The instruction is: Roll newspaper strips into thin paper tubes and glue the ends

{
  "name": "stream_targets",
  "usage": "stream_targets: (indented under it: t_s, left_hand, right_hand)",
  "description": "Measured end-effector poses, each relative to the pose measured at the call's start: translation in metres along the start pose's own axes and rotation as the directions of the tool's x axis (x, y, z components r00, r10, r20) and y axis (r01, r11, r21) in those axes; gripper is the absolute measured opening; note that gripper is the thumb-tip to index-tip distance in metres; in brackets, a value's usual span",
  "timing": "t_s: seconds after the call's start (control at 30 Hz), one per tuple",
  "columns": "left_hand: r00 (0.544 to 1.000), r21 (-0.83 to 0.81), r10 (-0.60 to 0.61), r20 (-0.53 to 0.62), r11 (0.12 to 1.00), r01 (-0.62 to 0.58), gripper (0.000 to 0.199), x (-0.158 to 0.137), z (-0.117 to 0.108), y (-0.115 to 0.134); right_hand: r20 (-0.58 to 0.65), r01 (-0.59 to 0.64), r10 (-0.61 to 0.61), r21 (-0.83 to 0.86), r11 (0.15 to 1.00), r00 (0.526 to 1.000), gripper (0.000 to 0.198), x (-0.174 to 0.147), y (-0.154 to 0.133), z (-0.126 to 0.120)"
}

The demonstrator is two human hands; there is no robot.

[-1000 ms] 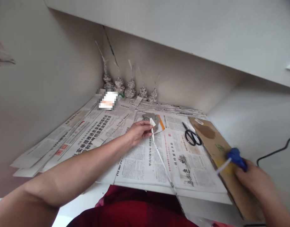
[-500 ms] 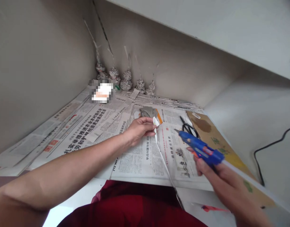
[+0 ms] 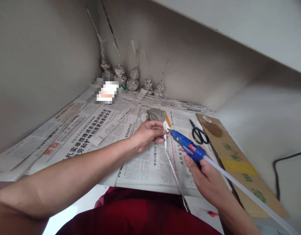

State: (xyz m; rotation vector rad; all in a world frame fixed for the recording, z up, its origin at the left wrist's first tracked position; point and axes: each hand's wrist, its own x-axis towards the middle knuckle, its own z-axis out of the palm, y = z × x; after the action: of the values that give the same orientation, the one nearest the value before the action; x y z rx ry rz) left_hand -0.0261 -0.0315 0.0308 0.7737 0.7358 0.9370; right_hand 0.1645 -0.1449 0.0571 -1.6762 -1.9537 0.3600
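Observation:
My left hand (image 3: pixel 151 133) pinches the upper end of a thin white paper strip (image 3: pixel 170 160), which hangs down past the table edge toward my lap. In my right hand (image 3: pixel 201 174) is a blue hot glue gun (image 3: pixel 187 143), gripped by its handle. A long translucent glue stick (image 3: pixel 241 182) sticks out of its back. The nozzle points left, at the strip's top end beside my left fingertips; whether it touches the paper I cannot tell. Black-handled scissors (image 3: pixel 200 135) lie right of the gun, and a crumpled grey cloth (image 3: pixel 156 114) lies behind my left hand.
Newspaper (image 3: pixel 138 166) covers the table. Several woven paper gourd shapes (image 3: pixel 133 80) stand along the back wall, with a bundle of rolled paper sticks (image 3: pixel 179 105) in front. Flattened cardboard (image 3: pixel 228 156) lies at the right, near a black cable (image 3: pixel 276 176). A slanted panel (image 3: pixel 238 23) hangs overhead.
My right hand has brought the glue gun left, so its nozzle is now at the paper strip's top end. My left hand keeps its pinch. The view has shifted slightly.

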Motion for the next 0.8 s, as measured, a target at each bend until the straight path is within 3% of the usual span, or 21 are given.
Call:
stream_targets:
  t_s: [0.43, 0.8]
  left_hand:
    - [1.000, -0.012, -0.019, -0.003, 1.000, 0.019, 0.019, 0.0024, -0.0022, -0.0032]
    - [0.999, 0.000, 0.003, 0.036, 1.000, -0.003, 0.018, 0.0016, -0.0030, -0.0034]
  right_hand:
    - [0.026, 0.080, -0.079, -0.086, 0.993, 0.997, 0.020, 0.0061, -0.0078, -0.0028]
    - [0.047, 0.111, -0.108, -0.056, 0.992, 0.993, 0.015, 0.0054, -0.0095, -0.0001]
